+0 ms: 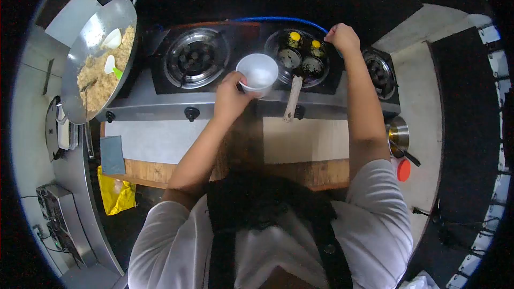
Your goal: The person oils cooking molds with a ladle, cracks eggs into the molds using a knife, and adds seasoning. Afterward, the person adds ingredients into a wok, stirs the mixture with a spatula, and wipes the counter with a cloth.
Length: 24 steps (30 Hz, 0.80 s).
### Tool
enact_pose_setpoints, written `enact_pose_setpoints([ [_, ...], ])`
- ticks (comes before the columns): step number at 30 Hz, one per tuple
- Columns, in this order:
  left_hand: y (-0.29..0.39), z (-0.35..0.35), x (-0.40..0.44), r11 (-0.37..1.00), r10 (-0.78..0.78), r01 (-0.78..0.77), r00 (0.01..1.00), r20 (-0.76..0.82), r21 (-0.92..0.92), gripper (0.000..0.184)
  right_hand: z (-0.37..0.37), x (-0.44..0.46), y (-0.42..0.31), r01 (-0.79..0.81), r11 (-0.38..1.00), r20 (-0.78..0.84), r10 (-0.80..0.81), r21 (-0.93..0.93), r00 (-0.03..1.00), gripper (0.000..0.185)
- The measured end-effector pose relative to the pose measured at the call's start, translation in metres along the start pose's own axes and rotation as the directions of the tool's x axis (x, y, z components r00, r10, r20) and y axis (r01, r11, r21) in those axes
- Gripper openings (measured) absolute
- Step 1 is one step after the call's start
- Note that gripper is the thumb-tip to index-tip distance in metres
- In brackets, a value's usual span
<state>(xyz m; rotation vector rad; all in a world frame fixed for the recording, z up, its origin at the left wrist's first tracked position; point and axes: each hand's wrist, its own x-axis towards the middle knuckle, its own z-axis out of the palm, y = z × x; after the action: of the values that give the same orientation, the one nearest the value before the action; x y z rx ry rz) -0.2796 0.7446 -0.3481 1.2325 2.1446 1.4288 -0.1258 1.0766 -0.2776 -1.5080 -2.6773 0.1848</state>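
My left hand (233, 96) grips a white bowl (258, 73) by its side, in front of the stove's middle. The inside of the bowl is white, with nothing distinct in it. My right hand (343, 38) is raised at the right rear of a dark pan (301, 66) with several round hollows, its fingers closed; what they hold, if anything, is too small to tell. Yellow yolks (295, 36) lie in the two rear hollows. The pan's pale handle (292, 99) points toward me.
A large wok (100, 24) of rice-like food with white utensils stands at the left. Between it and the pan is a bare burner (196, 59). At the right are another burner (378, 72), a metal pot (399, 136) and a red lid (403, 170).
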Motion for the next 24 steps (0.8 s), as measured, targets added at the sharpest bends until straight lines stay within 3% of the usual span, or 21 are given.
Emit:
enact_pose_setpoints([
  [2, 0.004, 0.0, 0.0, 0.999, 0.033, -0.032, 0.999, -0.013, 0.02, 0.039, 0.007, 0.003, 0.005, -0.016, 1.0, -0.025, 0.016, 0.008, 1.0, 0.013],
  [5, 0.007, -0.001, 0.001, 0.995, -0.086, 0.087, 0.996, 0.038, -0.038, 0.039, 0.002, 0.002, 0.011, -0.011, 0.999, -0.019, 0.012, 0.042, 1.0, 0.012],
  [10, 0.007, 0.001, 0.0, 0.999, 0.05, -0.05, 0.999, 0.002, 0.003, 0.039, -0.009, 0.001, 0.006, -0.031, 0.996, -0.012, 0.032, 0.085, 0.999, 0.011],
  [13, 0.009, 0.002, 0.0, 1.0, 0.006, -0.005, 1.0, 0.015, -0.015, 0.038, -0.012, -0.001, -0.011, -0.032, 0.998, -0.046, 0.034, 0.052, 0.998, 0.013],
  [15, 0.01, 0.001, -0.002, 0.999, -0.019, 0.02, 1.0, 0.018, -0.029, 0.038, -0.006, 0.003, -0.019, 0.08, 0.994, -0.119, -0.071, 0.073, 0.99, 0.014],
  [19, -0.002, 0.002, -0.006, 0.999, -0.017, 0.017, 1.0, 0.006, -0.043, 0.038, 0.017, 0.019, -0.041, 0.263, 0.96, -0.083, -0.255, 0.096, 0.963, 0.012],
  [24, 0.003, -0.006, -0.013, 0.999, -0.03, 0.03, 1.0, -0.001, 0.02, 0.042, 0.021, 0.024, -0.069, 0.218, 0.973, -0.058, -0.214, 0.075, 0.975, 0.012],
])
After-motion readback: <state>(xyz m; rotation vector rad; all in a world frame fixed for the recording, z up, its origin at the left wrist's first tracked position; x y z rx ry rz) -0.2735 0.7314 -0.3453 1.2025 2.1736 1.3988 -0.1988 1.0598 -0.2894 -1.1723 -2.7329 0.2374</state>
